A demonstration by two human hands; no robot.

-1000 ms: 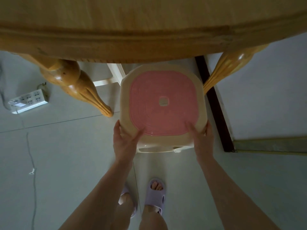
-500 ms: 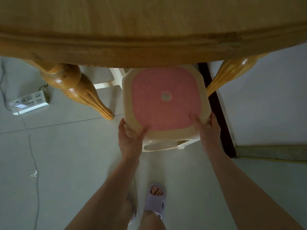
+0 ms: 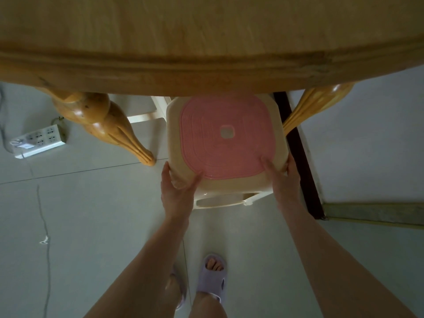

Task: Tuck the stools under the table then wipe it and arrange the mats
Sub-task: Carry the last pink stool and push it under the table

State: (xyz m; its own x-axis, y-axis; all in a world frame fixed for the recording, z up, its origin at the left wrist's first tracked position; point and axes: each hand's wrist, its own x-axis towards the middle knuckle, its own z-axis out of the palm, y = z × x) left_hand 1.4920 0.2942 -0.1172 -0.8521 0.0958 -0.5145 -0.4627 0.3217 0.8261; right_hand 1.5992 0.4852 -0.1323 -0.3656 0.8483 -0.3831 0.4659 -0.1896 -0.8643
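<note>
A cream plastic stool [image 3: 226, 187] with a pink seat pad stands on the floor between two carved table legs. Its far edge lies under the rim of the round wooden table [image 3: 206, 72]. My left hand [image 3: 176, 191] grips the stool's near left corner, thumb on top of the seat. My right hand [image 3: 283, 177] grips the near right corner, thumb on the pink pad. No mats or cloth are in view.
A carved wooden leg [image 3: 110, 127] stands to the stool's left and another leg [image 3: 307, 109] to its right. A white power strip [image 3: 37, 141] with a cable lies on the tiled floor at left. A dark door threshold [image 3: 300, 157] runs past the right side. Another pale stool's frame [image 3: 146, 113] shows farther under the table.
Both hands have pushed the stool away from me, so its far edge now sits under the table rim. My view has shifted forward with it.
</note>
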